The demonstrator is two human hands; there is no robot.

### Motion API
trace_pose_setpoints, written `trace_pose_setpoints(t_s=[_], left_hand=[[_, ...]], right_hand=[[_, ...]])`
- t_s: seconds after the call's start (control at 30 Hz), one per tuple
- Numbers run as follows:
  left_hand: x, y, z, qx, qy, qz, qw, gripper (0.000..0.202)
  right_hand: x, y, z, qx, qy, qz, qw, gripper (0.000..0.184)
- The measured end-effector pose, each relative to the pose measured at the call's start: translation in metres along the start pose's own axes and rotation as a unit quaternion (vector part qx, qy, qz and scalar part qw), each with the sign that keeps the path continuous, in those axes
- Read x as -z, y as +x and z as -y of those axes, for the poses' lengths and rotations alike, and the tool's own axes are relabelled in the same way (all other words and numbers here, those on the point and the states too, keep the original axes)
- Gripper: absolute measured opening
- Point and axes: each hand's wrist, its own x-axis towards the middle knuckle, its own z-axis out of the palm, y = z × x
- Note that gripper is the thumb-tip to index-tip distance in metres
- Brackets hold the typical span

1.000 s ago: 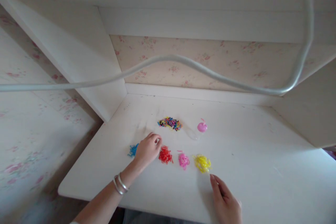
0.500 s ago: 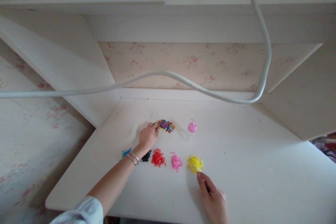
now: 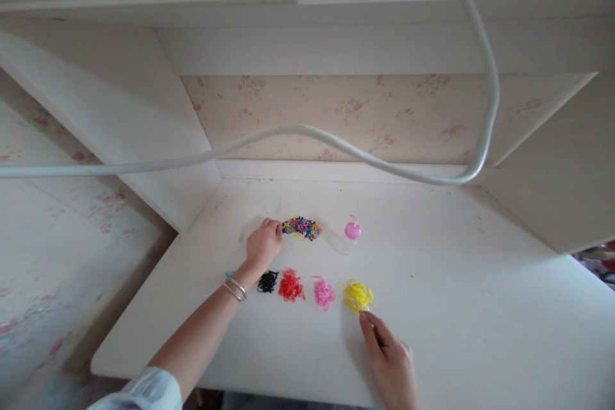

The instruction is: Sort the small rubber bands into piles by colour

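My left hand [image 3: 264, 245] has its fingers pinched together at the left end of a mixed heap of small coloured rubber bands [image 3: 302, 227]; what is between the fingertips is hidden. Below it lie sorted piles: blue bands [image 3: 229, 275], mostly covered by my wrist, black bands [image 3: 268, 282], red bands [image 3: 291, 286] and pink bands [image 3: 323, 295]. At the near edge of the yellow rubber bands [image 3: 358, 296], my right hand [image 3: 390, 359] pinches thumb and forefinger on a yellow band.
A clear container [image 3: 340, 243] lies beside the mixed heap, near a round pink lid or ornament [image 3: 352, 229]. Over the white desk [image 3: 456, 307] a thick white cable [image 3: 302, 131] crosses the view. Cabinet panels [image 3: 144, 122] enclose the back and sides.
My left hand has drawn slightly left along the mixed heap, its fingers closer together. The black pile shows more fully and the blue less. My right hand stays at the yellow pile.
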Motion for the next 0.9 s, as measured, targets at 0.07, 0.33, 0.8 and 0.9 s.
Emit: trace_pose_setpoints(t_s=[0.07,0.33,0.8,0.9], left_hand=[[0.004,0.000,0.002,-0.002,-0.006,-0.010,1.000,0.031],[0.018,-0.025,0.007,-0.033,-0.052,-0.029,0.998,0.026],[0.011,-0.121,-0.010,-0.090,-0.074,0.035,0.993,0.023],[0.009,-0.123,-0.011,-0.081,-0.053,0.042,0.994,0.023]], right_hand=[[-0.001,0.000,-0.002,0.000,-0.004,0.002,1.000,0.060],[-0.001,-0.001,-0.002,0.001,-0.002,0.003,1.000,0.059],[-0.001,-0.001,-0.003,-0.016,-0.002,0.018,1.000,0.058],[-0.001,-0.001,-0.004,-0.019,-0.005,0.023,1.000,0.058]])
